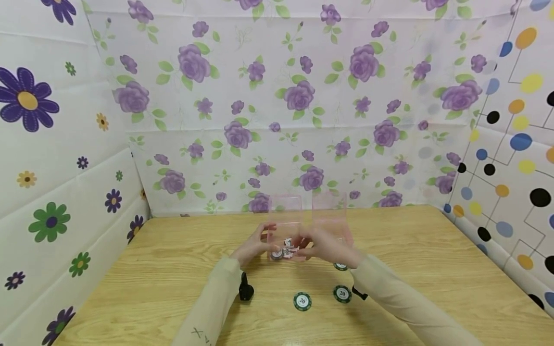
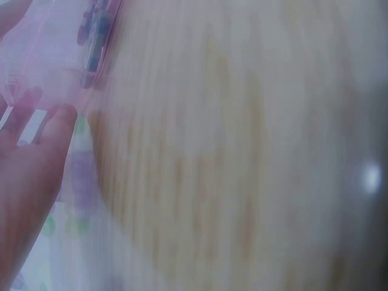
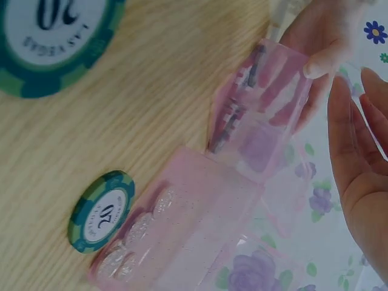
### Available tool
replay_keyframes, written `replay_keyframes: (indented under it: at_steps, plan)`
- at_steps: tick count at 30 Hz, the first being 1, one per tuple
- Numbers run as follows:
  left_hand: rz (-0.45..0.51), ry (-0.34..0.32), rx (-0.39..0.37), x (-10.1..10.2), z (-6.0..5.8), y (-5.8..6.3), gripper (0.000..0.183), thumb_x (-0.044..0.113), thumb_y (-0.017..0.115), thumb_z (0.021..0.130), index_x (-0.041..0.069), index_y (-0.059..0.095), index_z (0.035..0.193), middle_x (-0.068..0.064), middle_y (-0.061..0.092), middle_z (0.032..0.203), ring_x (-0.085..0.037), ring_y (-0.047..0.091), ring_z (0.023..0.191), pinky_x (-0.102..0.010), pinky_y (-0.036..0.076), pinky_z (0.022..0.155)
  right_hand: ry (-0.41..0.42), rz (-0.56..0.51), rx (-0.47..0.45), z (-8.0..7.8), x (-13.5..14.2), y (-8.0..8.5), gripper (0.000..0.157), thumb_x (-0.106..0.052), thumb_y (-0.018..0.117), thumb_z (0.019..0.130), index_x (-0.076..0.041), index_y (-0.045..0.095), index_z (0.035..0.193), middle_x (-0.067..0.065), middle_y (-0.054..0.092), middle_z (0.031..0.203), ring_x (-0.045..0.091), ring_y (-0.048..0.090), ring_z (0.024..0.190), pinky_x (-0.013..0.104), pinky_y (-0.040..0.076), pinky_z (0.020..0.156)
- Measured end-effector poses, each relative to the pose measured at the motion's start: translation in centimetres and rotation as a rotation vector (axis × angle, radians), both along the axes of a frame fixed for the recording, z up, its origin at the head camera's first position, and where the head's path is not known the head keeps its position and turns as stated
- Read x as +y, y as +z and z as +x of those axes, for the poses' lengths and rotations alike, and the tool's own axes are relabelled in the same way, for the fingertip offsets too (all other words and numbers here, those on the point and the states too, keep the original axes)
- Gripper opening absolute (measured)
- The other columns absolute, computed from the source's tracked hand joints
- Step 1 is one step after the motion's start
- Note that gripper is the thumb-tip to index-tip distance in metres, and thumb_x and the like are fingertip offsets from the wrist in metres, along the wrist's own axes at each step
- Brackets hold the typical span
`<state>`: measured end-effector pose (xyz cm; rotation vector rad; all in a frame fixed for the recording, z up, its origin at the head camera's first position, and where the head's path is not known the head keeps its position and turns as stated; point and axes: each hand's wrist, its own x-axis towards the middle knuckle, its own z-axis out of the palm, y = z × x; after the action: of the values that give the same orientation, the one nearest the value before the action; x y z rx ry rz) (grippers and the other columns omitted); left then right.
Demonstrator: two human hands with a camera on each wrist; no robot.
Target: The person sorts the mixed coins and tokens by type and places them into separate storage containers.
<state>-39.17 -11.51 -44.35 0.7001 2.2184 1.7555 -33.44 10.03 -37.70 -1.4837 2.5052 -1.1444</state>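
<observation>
Two clear pink plastic boxes stand side by side with raised lids. My left hand (image 1: 255, 245) grips the side of the left box (image 3: 260, 103), thumb at its rim and fingers showing through the plastic. Inside lie a dark-edged poker chip (image 1: 277, 254) and several small white pieces (image 1: 290, 248) with dark marks. Over that box's right side reaches my right hand (image 1: 324, 244), fingers bent loosely; in the right wrist view nothing shows between them. The right box (image 3: 182, 224) contains several silvery, roundish pieces (image 3: 139, 230), partly hidden by my right arm in the head view.
Green-and-white poker chips marked 20 lie on the wooden table (image 1: 173, 288): one front middle (image 1: 302, 301), one to its right (image 1: 342, 293), one close to the right box (image 3: 101, 211). Flowered cloth (image 1: 242, 96) hangs behind the table, with patterned cloth at both sides.
</observation>
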Motion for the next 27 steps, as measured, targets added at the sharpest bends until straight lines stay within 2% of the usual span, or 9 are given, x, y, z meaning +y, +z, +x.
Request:
replay_keyframes:
  at_steps: [4,6,9,16,22,27]
  plan:
    - [0.0,-0.001,-0.003,0.0,0.0,0.0,0.063,0.014,0.058,0.062,0.022,0.02,0.112,0.004,0.021,0.112,-0.022,0.02,0.1,-0.037,0.027,0.069,0.029,0.013,-0.088,1.6,0.3,0.5,0.022,-0.015,0.051,0.067,-0.017,0.047,0.088,-0.001,0.047,0.078,0.013,0.048,0.064,0.021,0.039,0.045]
    - [0.002,-0.001,-0.003,0.0,0.0,0.0,0.063,0.014,0.058,0.062,0.022,0.02,0.112,0.003,0.021,0.112,-0.022,0.02,0.1,-0.037,0.028,0.068,0.033,0.034,-0.101,2.1,0.4,0.5,0.021,-0.014,0.051,0.066,-0.016,0.048,0.087,-0.002,0.047,0.079,0.012,0.048,0.065,0.02,0.039,0.046]
    - [0.001,0.002,-0.002,0.0,0.0,0.0,0.064,0.014,0.058,0.062,0.021,0.02,0.112,0.003,0.021,0.112,-0.023,0.02,0.1,-0.037,0.028,0.068,0.064,0.067,-0.105,2.1,0.7,-0.1,0.025,-0.013,0.052,0.064,-0.014,0.049,0.089,-0.003,0.047,0.081,0.01,0.047,0.068,0.018,0.038,0.048]
    - [0.013,-0.004,0.011,0.0,0.0,0.1,0.064,0.012,0.058,0.061,0.018,0.02,0.112,0.0,0.022,0.111,-0.024,0.021,0.099,-0.036,0.028,0.069,0.174,0.102,-0.024,2.4,1.1,-1.1,0.026,-0.019,0.054,0.062,-0.012,0.05,0.086,0.0,0.047,0.08,0.01,0.047,0.069,0.016,0.037,0.052]
    - [0.007,-0.001,0.015,0.0,0.2,0.4,0.065,0.014,0.059,0.06,0.018,0.02,0.112,0.001,0.022,0.111,-0.022,0.022,0.099,-0.035,0.028,0.07,0.199,0.147,-0.102,2.7,1.4,-2.4,0.029,-0.017,0.057,0.06,-0.009,0.05,0.086,0.001,0.049,0.078,0.011,0.047,0.069,0.018,0.037,0.055]
    - [-0.007,0.006,0.006,0.1,0.3,0.5,0.065,0.016,0.059,0.06,0.019,0.021,0.112,0.002,0.022,0.111,-0.02,0.022,0.099,-0.034,0.028,0.07,0.183,0.166,-0.158,2.9,1.4,-3.6,0.032,-0.019,0.06,0.057,-0.01,0.05,0.086,0.002,0.049,0.08,0.012,0.047,0.07,0.019,0.038,0.054]
